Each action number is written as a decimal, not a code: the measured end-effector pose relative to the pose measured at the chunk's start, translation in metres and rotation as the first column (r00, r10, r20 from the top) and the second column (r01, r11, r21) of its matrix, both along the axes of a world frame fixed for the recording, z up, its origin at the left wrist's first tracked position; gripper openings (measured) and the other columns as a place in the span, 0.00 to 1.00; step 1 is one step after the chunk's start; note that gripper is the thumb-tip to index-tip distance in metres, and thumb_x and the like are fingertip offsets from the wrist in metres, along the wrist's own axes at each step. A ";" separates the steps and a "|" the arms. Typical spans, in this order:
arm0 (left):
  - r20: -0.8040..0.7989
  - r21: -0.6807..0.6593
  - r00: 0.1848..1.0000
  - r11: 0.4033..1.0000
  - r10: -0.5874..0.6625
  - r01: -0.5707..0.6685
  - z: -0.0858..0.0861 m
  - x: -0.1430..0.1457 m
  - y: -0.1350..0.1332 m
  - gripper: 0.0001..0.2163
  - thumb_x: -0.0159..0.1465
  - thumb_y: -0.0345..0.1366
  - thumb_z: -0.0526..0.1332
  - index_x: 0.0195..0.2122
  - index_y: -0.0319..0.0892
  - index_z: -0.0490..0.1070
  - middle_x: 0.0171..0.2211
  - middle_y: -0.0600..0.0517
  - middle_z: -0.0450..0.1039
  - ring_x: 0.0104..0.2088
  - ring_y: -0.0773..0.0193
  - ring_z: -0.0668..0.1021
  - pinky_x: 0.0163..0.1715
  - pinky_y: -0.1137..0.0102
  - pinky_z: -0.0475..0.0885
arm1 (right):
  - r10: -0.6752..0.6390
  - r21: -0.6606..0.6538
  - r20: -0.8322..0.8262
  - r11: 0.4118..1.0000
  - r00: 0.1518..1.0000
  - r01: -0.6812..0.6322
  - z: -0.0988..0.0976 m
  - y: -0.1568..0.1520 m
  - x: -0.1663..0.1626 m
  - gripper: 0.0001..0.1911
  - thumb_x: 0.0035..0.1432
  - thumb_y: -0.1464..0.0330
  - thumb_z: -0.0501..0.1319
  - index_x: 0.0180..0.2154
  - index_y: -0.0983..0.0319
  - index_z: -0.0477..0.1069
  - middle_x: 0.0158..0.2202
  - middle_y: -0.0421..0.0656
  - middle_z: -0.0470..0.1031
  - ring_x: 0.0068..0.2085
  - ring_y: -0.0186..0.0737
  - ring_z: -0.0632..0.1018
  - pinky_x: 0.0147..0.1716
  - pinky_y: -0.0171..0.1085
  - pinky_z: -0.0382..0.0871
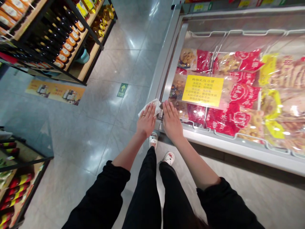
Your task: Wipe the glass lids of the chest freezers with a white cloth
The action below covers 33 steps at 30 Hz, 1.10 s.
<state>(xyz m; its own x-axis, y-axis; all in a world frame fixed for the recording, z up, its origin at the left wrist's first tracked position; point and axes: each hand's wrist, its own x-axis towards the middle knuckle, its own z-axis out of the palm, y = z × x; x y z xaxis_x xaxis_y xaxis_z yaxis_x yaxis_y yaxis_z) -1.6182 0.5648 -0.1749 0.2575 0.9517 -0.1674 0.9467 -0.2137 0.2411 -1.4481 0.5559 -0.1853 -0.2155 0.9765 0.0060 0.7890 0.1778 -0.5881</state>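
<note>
My left hand (146, 120) lies flat, fingers stretched out, on a white cloth (155, 105) at the near left corner of a chest freezer (221, 147). Beside it, my right hand (171, 120) rests flat on the freezer's glass lid (238, 41), fingers together and extended. The two hands almost touch. A yellow notice (203, 90) is stuck on the glass just beyond my right hand. Under the lid lie red, yellow and clear packs of frozen food (238, 92).
A shelf rack with dark bottles (59, 41) stands across the aisle at upper left. Another rack (14, 178) with red packs stands at lower left. A green arrow sticker (122, 89) marks the grey tiled floor. My legs and white shoes (168, 157) are below.
</note>
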 end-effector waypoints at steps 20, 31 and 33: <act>0.129 0.133 0.986 0.987 -0.105 0.088 -0.005 0.003 0.060 0.27 0.77 0.32 0.46 0.77 0.35 0.52 0.79 0.42 0.53 0.79 0.56 0.55 0.77 0.56 0.57 | -0.130 0.111 0.007 0.985 0.992 0.128 -0.005 0.142 0.004 0.35 0.73 0.69 0.46 0.78 0.65 0.52 0.79 0.51 0.55 0.80 0.49 0.52 0.78 0.58 0.49; 0.232 0.098 0.969 0.993 -0.081 0.060 -0.011 0.022 0.150 0.27 0.78 0.31 0.44 0.78 0.36 0.50 0.80 0.43 0.51 0.80 0.58 0.49 0.79 0.58 0.55 | -0.228 0.138 -0.018 0.964 0.974 0.228 -0.009 0.131 -0.007 0.34 0.73 0.69 0.46 0.78 0.63 0.52 0.79 0.48 0.56 0.80 0.46 0.51 0.79 0.56 0.50; 0.244 0.102 0.963 0.991 -0.114 0.092 -0.007 0.014 0.131 0.28 0.78 0.32 0.44 0.79 0.38 0.48 0.80 0.43 0.52 0.80 0.58 0.50 0.78 0.55 0.57 | -0.220 0.123 -0.029 0.967 0.975 0.222 -0.005 0.132 -0.006 0.34 0.73 0.69 0.46 0.77 0.63 0.53 0.79 0.48 0.56 0.80 0.46 0.51 0.79 0.56 0.50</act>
